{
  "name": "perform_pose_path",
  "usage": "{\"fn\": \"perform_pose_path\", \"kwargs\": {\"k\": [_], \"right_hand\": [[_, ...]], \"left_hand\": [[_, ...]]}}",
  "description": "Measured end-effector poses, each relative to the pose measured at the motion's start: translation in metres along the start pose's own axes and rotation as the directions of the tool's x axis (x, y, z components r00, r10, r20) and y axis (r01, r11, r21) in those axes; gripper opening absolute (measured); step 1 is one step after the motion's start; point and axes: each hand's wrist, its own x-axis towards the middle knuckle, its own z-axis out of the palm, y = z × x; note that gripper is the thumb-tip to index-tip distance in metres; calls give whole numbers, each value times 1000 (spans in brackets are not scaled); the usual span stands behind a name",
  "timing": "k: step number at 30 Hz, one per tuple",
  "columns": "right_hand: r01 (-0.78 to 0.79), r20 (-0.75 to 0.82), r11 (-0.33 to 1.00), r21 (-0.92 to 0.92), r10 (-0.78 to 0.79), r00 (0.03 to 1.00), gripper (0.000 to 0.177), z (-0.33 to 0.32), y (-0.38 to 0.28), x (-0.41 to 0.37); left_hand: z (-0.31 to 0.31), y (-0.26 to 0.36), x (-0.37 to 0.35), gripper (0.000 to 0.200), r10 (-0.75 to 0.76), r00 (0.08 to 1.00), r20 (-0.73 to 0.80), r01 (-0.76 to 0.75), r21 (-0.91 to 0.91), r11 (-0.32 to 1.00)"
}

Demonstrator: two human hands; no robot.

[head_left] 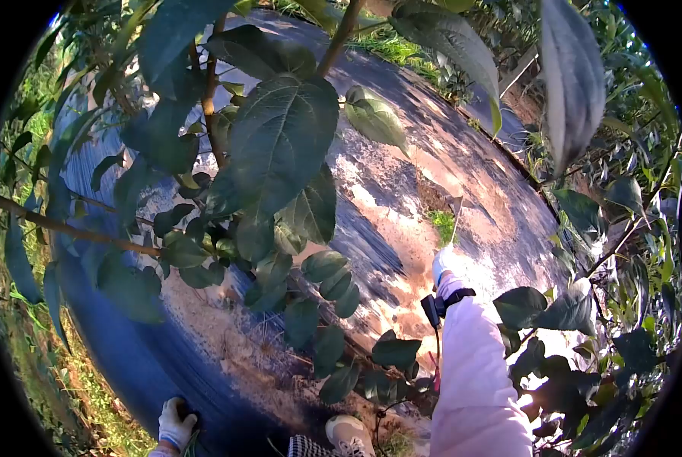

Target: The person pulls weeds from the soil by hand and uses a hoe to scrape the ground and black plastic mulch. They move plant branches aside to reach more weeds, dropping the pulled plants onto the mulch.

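At four o'clock, a thin tool (456,219) is held in the fingers of the right hand (447,263), near a grass tuft (441,225); at seven, whether anything is gripped by the left hand (175,423) cannot be told.

right grip (447,263) washed out by glare, hold unclear, left sleeve (163,451) and shoe (348,434) cut by bottom edge

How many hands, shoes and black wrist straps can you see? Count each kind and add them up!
Left hand and right hand: 2 hands
Shoe: 1
Black wrist strap: 1
Total: 4
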Motion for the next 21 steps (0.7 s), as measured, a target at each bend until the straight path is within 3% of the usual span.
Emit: {"fn": "perform_pose_path", "kwargs": {"k": [3, 4, 5, 8, 9, 10, 11, 12, 19, 20, 21], "right_hand": [[-124, -46, 985, 117, 130, 990, 66, 56, 41, 60], [-105, -133, 991, 83, 116, 984, 68, 56, 37, 42], [-60, -45, 998, 0, 60, 997, 69, 29, 34, 11], [-65, 56, 994, -90, 70, 996, 67, 41, 46, 23], [232, 142, 835, -499, -185, 972, 58, 49, 55, 34], [463, 319, 442, -768, -362, 876, 49, 58, 70, 47], [562, 538, -73, -824, -413, 735, 40, 64, 82, 60], [505, 739, -566, -651, -325, 590, 31, 64, 84, 64], [523, 733, -542, -658, -299, 611, 40, 28, 51, 27], [630, 780, -468, -620, -278, 560, 49, 26, 38, 18], [661, 811, -475, -581, -267, 521, 46, 9, 12, -17]], "left_hand": [[0, 2, 2, 43, -6, 1000, -1, 6, -14, 1000], [1, 2, 2, 43, -7, 1000, -3, 7, -26, 1000], [2, 0, 2, 43, -18, 1000, -12, 17, -34, 999], [8, -5, 3, 42, -37, 998, -44, 34, -50, 998], [9, -6, 2, 42, -40, 998, -54, 37, -44, 998], [9, -6, 2, 42, -41, 997, -65, 39, -39, 998], [10, -4, 2, 42, -34, 997, -68, 32, -29, 999], [10, -3, 3, 42, -27, 997, -73, 26, -18, 999], [4, 3, -3, 46, 33, 997, -67, -31, 30, 999], [2, 0, -5, 46, 42, 997, -63, -39, 43, 998], [3, -3, -5, 46, 58, 996, -62, -54, 52, 997]]}}
